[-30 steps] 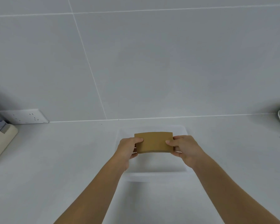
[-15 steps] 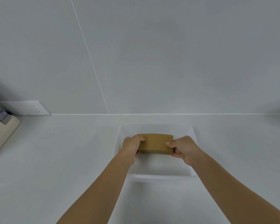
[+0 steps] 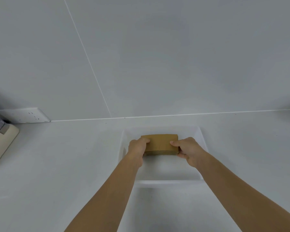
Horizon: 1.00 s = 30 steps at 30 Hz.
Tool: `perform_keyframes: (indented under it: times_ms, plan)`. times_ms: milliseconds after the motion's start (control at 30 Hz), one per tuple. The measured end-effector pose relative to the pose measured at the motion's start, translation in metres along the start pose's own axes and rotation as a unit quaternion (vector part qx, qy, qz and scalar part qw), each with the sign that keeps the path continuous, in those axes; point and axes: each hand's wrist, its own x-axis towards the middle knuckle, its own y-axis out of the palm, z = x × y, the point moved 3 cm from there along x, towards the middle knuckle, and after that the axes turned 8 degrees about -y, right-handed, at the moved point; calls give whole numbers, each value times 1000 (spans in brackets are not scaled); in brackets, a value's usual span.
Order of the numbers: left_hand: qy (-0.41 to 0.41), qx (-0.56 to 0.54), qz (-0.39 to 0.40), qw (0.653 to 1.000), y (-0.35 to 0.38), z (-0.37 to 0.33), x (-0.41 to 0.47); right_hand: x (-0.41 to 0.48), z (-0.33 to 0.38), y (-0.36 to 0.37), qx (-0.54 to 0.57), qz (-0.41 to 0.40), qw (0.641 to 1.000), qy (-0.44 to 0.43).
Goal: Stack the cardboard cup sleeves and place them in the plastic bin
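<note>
Moved: the flat brown stack of cardboard cup sleeves (image 3: 159,144) has been lowered deeper into the translucent white rectangular plastic bin (image 3: 201,136).
Stack: held between both hands, inside the bin's walls.
Left hand (image 3: 137,148): clamped on the stack's left end.
Right hand (image 3: 188,150): clamped on its right end.
Beyond the left hand: a white wall socket plate (image 3: 26,115).

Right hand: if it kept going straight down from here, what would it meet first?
Probably the floor of the plastic bin. The right hand holds the sleeve stack inside the walls; nothing else shows beneath, though depth is unclear.
</note>
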Motion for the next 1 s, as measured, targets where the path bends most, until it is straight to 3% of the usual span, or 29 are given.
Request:
perform_keyframes:
  times_ms: [300, 1000]
  plan:
    - [-26, 1, 48, 999, -10, -2, -4, 3, -5, -8, -57, -24, 998, -11]
    - [-16, 11, 62, 998, -10, -2, -7, 4, -3, -6, -61, -6, 998, -20]
